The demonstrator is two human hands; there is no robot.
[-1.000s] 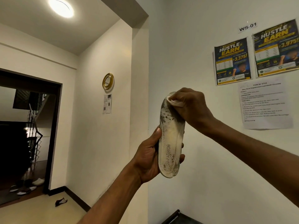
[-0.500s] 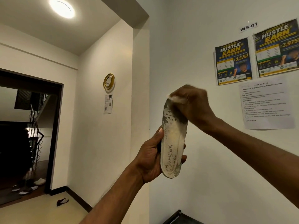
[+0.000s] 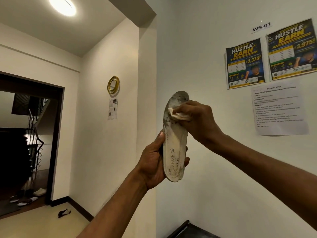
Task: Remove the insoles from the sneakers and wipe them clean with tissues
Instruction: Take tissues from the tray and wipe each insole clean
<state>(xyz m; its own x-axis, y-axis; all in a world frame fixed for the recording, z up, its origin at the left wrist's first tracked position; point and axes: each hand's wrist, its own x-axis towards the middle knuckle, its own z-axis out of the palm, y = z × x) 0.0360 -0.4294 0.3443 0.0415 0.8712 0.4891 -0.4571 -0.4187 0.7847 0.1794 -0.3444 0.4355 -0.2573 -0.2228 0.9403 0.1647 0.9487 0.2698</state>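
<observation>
Left hand [image 3: 154, 162]: we clamp the grimy white foam insole [image 3: 174, 143] upright by its heel, steadying it.
Right hand [image 3: 200, 121]: pinches the crumpled white tissue [image 3: 177, 114] against the dirty toe.

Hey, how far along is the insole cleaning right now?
Done: one insole is out of its sneaker, upright in the grip of the left hand. In hand: the right hand presses a tissue on its upper part. Left: dark grime shows at toe and heel; no second insole is in view.
</observation>
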